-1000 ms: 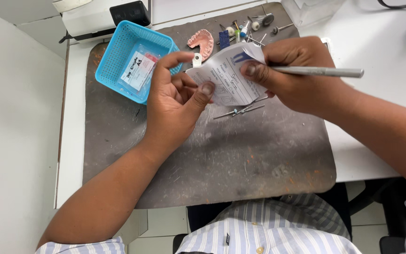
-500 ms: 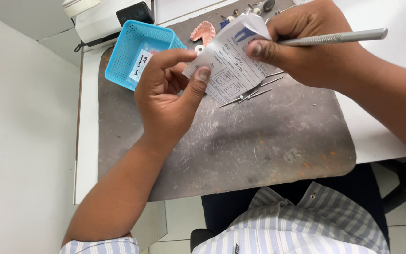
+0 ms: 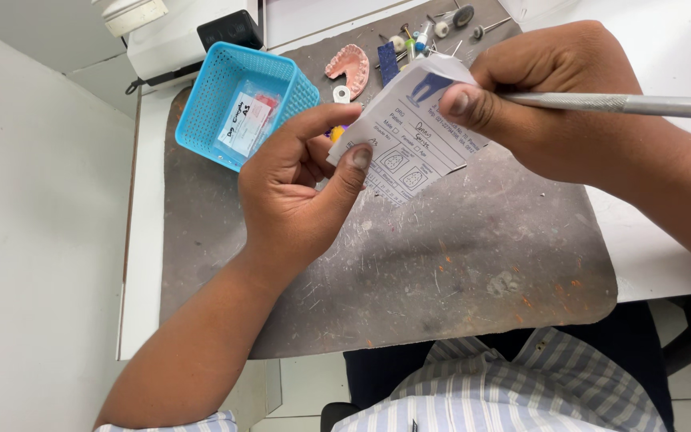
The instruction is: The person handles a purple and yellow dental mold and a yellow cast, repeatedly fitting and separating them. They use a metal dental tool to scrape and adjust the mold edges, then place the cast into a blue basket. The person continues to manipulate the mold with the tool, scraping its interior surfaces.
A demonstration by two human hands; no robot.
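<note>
Two hands: both on one paper slip, held up over the grey mat.
Head view, left hand: thumb and fingers pinch the slip's lower left edge.
Head view, right hand: closed on the slip's top and a metal tool.
Change: the slip sits a little lower than a moment ago, both grips unchanged.
Nearby: blue basket, pink denture cast, burs beyond.

The paper slip is thin, matt and creased. The metal tool is dull steel, partly knurled. The grey mat looks rough, scratched and stained. The basket is glossy perforated blue plastic; the counter smooth white.
</note>
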